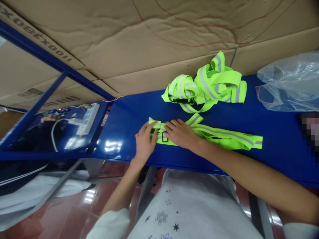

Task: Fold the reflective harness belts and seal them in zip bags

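On the blue tabletop lies a neon-yellow reflective strap with a grey stripe, folded into a long bundle. My left hand grips its left end, thumb and fingers closed about the folded band beside a dark clip partly covered by them. My right hand rests over the bundle just to the right, its bent fingers closed on the band. Between the two hands shows a black rectangular buckle. What lies under my right palm is hidden.
A heap of similar reflective straps lies behind my hands, against a cardboard wall. Clear plastic bags are at the right. Left of a blue frame post are a white power strip and another person's hand.
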